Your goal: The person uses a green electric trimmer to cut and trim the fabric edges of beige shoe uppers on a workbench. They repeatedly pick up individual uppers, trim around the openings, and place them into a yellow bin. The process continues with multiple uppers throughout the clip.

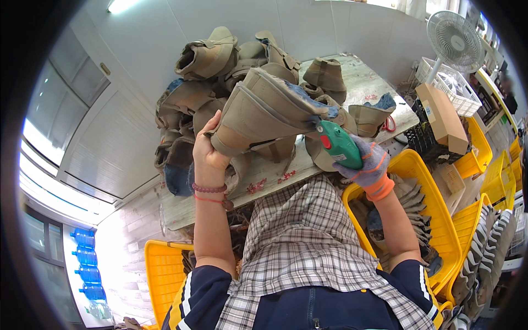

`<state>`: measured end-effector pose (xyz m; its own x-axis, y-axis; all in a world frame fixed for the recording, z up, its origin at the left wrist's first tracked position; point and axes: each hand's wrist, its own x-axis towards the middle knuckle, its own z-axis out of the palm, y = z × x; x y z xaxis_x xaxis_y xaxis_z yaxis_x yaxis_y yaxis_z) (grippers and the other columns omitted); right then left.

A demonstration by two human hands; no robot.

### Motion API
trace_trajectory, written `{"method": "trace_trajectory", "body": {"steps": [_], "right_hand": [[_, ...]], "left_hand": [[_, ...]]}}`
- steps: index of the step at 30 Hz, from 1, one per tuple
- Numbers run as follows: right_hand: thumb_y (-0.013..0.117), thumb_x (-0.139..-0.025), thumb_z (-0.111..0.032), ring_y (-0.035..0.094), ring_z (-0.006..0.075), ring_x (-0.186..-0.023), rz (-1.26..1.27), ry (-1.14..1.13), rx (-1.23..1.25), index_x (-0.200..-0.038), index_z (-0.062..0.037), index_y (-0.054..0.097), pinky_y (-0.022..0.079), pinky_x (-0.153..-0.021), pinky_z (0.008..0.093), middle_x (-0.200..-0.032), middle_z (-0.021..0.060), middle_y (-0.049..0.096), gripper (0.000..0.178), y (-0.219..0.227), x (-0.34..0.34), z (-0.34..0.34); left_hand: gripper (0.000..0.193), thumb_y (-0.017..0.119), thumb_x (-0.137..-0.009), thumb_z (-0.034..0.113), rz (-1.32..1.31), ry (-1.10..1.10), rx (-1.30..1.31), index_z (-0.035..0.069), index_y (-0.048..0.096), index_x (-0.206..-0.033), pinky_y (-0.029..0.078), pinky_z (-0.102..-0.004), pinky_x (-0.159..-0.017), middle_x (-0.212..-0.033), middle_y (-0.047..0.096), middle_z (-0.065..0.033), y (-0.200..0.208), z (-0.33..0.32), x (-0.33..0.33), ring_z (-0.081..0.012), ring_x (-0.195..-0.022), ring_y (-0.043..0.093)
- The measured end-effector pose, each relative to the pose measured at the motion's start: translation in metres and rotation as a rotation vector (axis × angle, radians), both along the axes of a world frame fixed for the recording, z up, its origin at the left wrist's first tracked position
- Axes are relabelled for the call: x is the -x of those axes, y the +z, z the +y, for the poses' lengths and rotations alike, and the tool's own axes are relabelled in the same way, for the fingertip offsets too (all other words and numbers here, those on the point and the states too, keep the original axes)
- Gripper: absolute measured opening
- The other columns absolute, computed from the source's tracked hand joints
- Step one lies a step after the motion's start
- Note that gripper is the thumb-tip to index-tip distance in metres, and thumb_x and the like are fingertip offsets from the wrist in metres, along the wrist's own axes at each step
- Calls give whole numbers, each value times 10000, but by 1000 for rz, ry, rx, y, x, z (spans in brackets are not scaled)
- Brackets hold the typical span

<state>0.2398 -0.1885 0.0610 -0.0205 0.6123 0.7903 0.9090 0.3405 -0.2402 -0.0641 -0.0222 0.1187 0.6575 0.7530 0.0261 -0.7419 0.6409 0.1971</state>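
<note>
My left hand (208, 155), bare with a beaded bracelet at the wrist, grips a tan boot upper (264, 110) by its near-left end. The upper is raised over the table and tilted, with fuzzy blue lining showing along its opening. In a grey and orange glove, my right hand (369, 164) is wrapped round a green hand-held power tool (342, 147) with a red button. The tool's front end meets the blue-lined edge at the upper's right; its working tip is hard to make out. Behind lies a heap of similar uppers (206, 59) on the worn table (184, 212).
Yellow baskets stand by me: one (159, 269) at left, another (448, 242) at right holding stacked uppers. Red thread scraps (256, 186) and red-handled scissors (389, 124) lie on the table. A white fan (455, 41), a cardboard box (443, 118) and crates are at far right.
</note>
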Motion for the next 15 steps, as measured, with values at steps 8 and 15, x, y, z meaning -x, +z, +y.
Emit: {"method": "trace_trajectory", "body": {"steps": [8,15], "right_hand": [[834,-606,-327,631,273,-623,233,141,79,-1055,-68,609,507,-565,335,-768,106,656,565,15,25,-7],[835,-640,-266,670,224,-713,371,266,217,-1120,-37,576,531,-634,302,-849,113,677,592,27,41,-12]], "left_hand": [[339,502,-934,125,104,322,-255,-29,489,-1236,444,-463,-957,-1250,535,-174,8,-44,-6,-309,-1131,536],[429,516,-923,89,243,449,-486,-5,401,-1325,411,-467,-993,-1290,507,-144,-2,-60,-1,-294,-1170,508]]}}
